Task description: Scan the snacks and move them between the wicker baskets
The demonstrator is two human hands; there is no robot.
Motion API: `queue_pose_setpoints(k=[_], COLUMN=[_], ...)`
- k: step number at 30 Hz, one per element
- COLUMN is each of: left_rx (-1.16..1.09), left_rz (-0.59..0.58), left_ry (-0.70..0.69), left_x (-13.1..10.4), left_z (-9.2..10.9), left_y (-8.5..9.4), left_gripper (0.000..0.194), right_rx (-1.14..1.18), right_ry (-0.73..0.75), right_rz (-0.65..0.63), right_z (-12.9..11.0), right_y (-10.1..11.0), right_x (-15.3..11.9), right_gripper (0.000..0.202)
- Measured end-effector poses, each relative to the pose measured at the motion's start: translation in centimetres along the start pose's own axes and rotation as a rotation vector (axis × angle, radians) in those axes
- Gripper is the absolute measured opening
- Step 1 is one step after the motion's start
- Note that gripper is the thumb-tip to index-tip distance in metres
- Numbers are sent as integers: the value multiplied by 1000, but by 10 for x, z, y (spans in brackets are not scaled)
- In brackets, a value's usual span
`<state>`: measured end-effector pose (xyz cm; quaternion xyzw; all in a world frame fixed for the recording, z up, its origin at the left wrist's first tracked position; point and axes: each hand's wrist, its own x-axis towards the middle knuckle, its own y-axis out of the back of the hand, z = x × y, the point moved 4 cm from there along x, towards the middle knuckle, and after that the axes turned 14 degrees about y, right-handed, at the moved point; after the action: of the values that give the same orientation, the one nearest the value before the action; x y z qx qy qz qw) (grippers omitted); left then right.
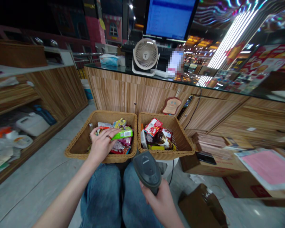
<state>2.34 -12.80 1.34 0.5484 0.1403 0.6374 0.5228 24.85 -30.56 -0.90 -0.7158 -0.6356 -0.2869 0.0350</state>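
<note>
My left hand (103,141) reaches into the left wicker basket (79,151), its fingers closed over the left end of a green packet (123,133) with a barcode facing up. Around it lie several colourful snack packets, one of them purple-red (126,141). The tip of my thumb is hidden. Wrapped in my right hand (160,198) is a dark grey barcode scanner (147,171), held above my knees and aimed forward. Just beyond it stands the right wicker basket (184,139), holding a red-and-white box (153,127), a brown-and-white packet (163,139) and other goods.
Behind the baskets rises a wood-grain counter (114,91) bearing a white fan (146,54), a monitor (171,19) and tissues (109,59). Cardboard boxes (218,161) with a black phone (205,158) sit at right. A cable (195,109) hangs down. Shelves (54,84) stand left.
</note>
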Motion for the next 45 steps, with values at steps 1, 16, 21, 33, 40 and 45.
queue_pose_setpoints(k=[1, 16, 21, 33, 40, 45], left_rx=[-10, -231, -201, 451, 552, 548], left_rz=[14, -335, -235, -306, -665, -741], left_ry=[9, 25, -64, 267, 265, 265], left_x=[0, 70, 46, 74, 103, 100], left_z=[2, 146, 103, -106, -134, -126], left_y=[0, -108, -79, -27, -80, -82], left_gripper=[41, 60, 63, 59, 62, 66], right_rx=[-3, -31, -22, -17, 2, -4], right_ry=[1, -14, -26, -13, 2, 10], right_rz=[-1, 60, 32, -26, -11, 9], right_z=[1, -1, 3, 10, 7, 6], right_y=[1, 14, 13, 2, 1, 3], right_x=[-2, -6, -7, -8, -5, -4], right_gripper=[22, 28, 27, 23, 18, 18])
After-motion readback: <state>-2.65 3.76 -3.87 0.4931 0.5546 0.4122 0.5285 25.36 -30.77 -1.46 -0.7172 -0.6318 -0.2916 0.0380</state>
